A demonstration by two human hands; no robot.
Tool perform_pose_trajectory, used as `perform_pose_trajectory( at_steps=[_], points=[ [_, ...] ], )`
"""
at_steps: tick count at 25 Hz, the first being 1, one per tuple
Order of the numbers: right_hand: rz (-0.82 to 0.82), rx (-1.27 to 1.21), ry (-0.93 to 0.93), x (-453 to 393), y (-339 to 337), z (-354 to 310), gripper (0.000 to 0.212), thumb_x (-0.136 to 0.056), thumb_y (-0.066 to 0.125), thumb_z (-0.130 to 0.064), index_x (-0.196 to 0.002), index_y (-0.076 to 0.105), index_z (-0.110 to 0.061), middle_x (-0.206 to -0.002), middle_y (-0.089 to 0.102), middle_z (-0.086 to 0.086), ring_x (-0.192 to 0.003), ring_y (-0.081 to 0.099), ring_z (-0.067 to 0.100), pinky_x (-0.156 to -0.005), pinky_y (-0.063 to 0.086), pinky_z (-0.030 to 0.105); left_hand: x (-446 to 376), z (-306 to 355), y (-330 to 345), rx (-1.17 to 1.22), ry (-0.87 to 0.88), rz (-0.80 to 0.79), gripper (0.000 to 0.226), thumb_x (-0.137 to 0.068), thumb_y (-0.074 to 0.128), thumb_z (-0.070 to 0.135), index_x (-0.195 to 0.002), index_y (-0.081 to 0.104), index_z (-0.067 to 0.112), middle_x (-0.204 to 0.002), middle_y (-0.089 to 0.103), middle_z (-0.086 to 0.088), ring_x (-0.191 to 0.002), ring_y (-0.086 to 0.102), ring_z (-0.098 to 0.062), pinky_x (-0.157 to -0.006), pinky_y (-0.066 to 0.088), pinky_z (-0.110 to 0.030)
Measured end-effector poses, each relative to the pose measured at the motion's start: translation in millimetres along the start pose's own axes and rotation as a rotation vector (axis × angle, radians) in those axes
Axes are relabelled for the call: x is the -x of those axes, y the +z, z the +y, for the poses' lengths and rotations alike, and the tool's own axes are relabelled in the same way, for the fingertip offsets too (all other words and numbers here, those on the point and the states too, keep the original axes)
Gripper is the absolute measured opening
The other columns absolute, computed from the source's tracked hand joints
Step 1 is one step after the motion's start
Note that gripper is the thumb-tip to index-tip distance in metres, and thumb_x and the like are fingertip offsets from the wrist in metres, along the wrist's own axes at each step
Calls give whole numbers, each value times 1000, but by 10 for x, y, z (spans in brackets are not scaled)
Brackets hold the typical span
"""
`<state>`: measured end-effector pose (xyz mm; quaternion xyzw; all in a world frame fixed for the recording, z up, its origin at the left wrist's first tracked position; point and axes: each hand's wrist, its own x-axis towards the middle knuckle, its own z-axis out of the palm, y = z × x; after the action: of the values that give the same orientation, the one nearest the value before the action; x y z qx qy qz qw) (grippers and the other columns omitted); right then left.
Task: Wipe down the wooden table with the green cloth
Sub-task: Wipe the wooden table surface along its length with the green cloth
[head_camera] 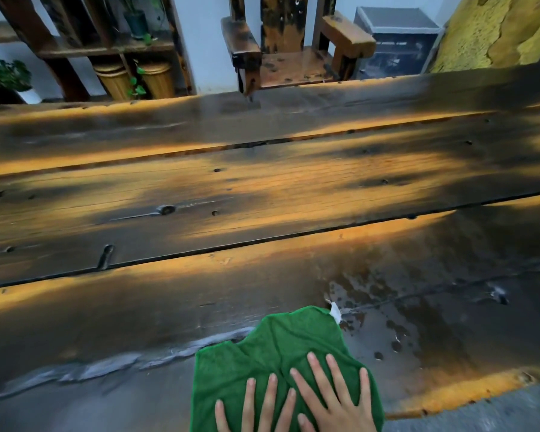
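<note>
A green cloth lies flat on the near plank of the wooden table, with a small white tag at its far right corner. My left hand and my right hand press on the cloth side by side, fingers straight and spread, the right slightly over the left. A wet sheen with dark droplets covers the wood to the right of the cloth, and a pale wet streak runs off to its left.
A heavy wooden armchair stands against the table's far edge. Behind it at the left are a wooden shelf with potted plants and two woven baskets. A dark crate and a yellow slab sit at the far right.
</note>
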<state>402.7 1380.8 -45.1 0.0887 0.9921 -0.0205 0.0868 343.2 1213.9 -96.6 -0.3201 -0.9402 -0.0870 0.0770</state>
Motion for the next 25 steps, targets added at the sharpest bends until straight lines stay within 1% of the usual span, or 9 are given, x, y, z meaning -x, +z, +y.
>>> perform_pose_trajectory(
  at_steps=[3,6,8,9,12,15,20,22,25],
  points=[
    [0,10,9,-233,-14,148,66,-83,47,-58,-147,42,-42,-158,36,0,-145,27,24,-101,32,72,-201,43,9,-53,-5,-9,39,-104,26,41,-138,45,45,-166,18,4,-153,14,-25,-106,24,-67],
    [-14,-12,7,-484,-31,232,60,-93,31,-59,-149,40,-42,-159,35,0,-149,19,25,-102,29,75,-436,36,-23,-96,-17,-37,42,-106,19,41,-137,46,42,-168,11,2,-154,8,-24,-113,13,-65],
    [-20,-38,11,-634,-68,271,60,-94,26,-59,-149,41,-41,-160,34,1,-150,17,25,-103,26,75,-569,21,-44,-106,-13,-66,47,-105,14,47,-140,43,40,-168,11,2,-154,9,-24,-110,17,-65],
    [-12,-51,19,-726,-95,297,59,-93,32,-57,-148,43,-40,-158,37,2,-149,21,25,-104,26,75,-665,23,-37,-96,-25,-88,49,-103,15,52,-142,43,40,-166,15,1,-152,14,-24,-105,24,-66],
    [21,-93,39,-1122,-212,405,63,-83,44,-55,-144,51,-38,-154,44,3,-143,35,27,-104,25,76,-1114,9,-83,-74,-88,-158,52,-93,33,55,-142,47,41,-159,30,1,-140,35,-25,-96,34,-68],
    [16,-122,40,-1678,-333,572,58,-91,36,-51,-146,49,-37,-157,41,3,-144,35,28,-108,20,75,-1650,7,-36,-47,-161,-194,68,-78,48,56,-144,50,38,-158,40,0,-137,42,-26,-97,31,-73],
    [8,-108,40,-2704,-476,786,61,-91,37,-50,-150,43,-36,-161,33,3,-147,31,30,-109,18,74,-2665,-180,73,9,-213,-258,60,-94,39,53,-152,38,38,-162,31,2,-146,35,-29,-103,23,-73],
    [7,-110,56,-3171,-563,883,61,-94,30,-52,-154,33,-39,-164,24,1,-151,22,29,-112,13,73,-3103,-279,169,16,-246,-267,58,-97,34,52,-153,34,37,-163,27,2,-148,30,-29,-105,23,-74],
    [-36,-129,51,-3751,-745,1003,59,-98,9,-54,-155,-7,-46,-164,-18,-4,-152,-17,25,-113,-9,70,-3686,-421,261,31,-287,-324,57,-100,22,52,-157,21,41,-166,15,5,-152,17,-27,-110,17,-74]
  ],
)
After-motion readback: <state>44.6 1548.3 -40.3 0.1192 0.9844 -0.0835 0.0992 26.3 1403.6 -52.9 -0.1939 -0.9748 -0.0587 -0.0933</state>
